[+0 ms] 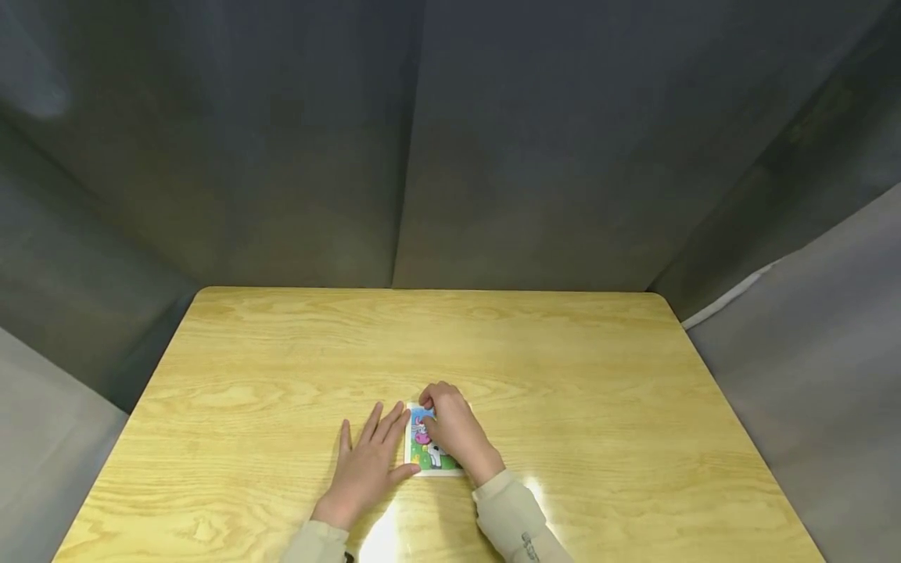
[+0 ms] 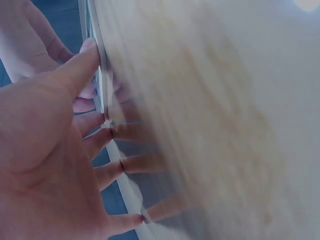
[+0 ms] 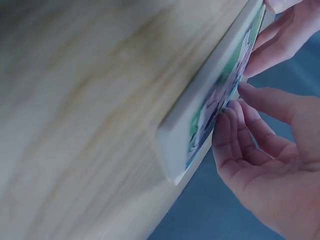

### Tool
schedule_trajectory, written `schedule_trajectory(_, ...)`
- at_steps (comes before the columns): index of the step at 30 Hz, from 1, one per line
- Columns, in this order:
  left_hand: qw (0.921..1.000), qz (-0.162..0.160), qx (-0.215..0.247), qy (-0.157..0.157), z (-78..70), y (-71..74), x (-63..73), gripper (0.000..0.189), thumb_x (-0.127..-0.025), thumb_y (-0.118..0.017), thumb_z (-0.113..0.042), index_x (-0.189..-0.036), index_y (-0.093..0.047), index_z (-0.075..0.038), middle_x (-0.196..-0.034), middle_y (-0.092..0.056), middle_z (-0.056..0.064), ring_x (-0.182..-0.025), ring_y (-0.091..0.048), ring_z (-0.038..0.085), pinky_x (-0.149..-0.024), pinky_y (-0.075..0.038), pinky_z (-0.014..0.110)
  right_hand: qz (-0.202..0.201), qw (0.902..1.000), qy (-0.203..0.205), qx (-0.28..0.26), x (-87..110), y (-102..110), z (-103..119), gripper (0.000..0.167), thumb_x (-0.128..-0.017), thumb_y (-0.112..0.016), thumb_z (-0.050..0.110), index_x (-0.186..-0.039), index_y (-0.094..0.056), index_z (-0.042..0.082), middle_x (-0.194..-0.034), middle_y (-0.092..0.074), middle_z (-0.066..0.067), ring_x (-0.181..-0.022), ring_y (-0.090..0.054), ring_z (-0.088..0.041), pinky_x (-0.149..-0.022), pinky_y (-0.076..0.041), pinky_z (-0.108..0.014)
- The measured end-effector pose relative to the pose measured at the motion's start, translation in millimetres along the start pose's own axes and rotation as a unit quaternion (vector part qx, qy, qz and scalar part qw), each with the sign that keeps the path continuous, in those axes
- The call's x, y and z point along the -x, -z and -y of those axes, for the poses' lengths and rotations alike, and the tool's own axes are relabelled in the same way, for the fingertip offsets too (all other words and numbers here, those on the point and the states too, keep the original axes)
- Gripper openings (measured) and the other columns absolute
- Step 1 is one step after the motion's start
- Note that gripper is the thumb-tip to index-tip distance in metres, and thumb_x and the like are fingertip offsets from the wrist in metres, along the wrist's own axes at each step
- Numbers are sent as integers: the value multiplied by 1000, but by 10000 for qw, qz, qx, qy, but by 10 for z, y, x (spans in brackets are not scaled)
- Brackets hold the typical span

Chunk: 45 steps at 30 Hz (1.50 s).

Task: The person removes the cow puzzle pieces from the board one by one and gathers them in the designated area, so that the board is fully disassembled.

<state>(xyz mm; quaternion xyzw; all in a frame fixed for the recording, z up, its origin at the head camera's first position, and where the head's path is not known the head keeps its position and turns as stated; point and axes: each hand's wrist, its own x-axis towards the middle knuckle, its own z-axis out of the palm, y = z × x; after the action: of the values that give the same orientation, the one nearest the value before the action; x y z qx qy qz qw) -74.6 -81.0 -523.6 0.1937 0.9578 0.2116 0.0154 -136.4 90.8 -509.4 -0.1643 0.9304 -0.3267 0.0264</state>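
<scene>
A small flat picture board [image 1: 435,463] with a white border lies on the table, showing a cartoon cow on green and blue. My left hand [image 1: 366,469] rests at its left side with fingers spread and fairly straight, the thumb touching the lower left corner. Over the right part of the picture is my right hand [image 1: 457,426], its fingers bent. In the right wrist view, the right hand [image 3: 270,145] has its thumb and fingertips against the face of the board [image 3: 220,100]. Whether anything is pinched between those fingertips is hidden.
The light wooden table [image 1: 598,391] has a glossy top with bright reflections near its front. A dark grey curtain [image 1: 535,156] hangs behind the table's back edge. Lighter grey cloth [image 1: 809,375] hangs along the right side.
</scene>
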Motion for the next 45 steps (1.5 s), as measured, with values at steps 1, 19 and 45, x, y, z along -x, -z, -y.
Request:
schedule_trajectory(1, 10000, -8, 9, -6, -9, 16, -5, 80, -87, -68, -46, -151, -37, -10, -159, -28, 6, -146, -20, 37, -104, -10, 77, 7, 9999, 25, 106, -9, 1, 12, 18, -82, -73, -5, -98, -66, 1, -88, -60, -5, -80, -52, -15, -70, -49, -27)
schedule_trajectory(19, 9996, 197, -103, 172, -54, 55, -23, 80, -86, -69, -45, -150, -38, -10, -159, -29, 7, -146, -20, 37, -102, -14, 78, 621, 9974, -343, 82, -85, 49, 77, 16, -83, -75, 4, -96, -67, 1, -92, -56, -6, -83, -50, -17, -73, -51, -32)
schedule_trajectory(45, 9996, 178, -4, 225, -60, 65, -27, 80, -85, -70, -44, -150, -38, -10, -159, -29, 5, -146, -19, 36, -103, -14, 77, 468, 9900, -97, -1325, -91, 64, -127, 12, -83, -75, -1, -93, -70, 4, -85, -66, -6, -73, -58, -12, -66, -49, -23)
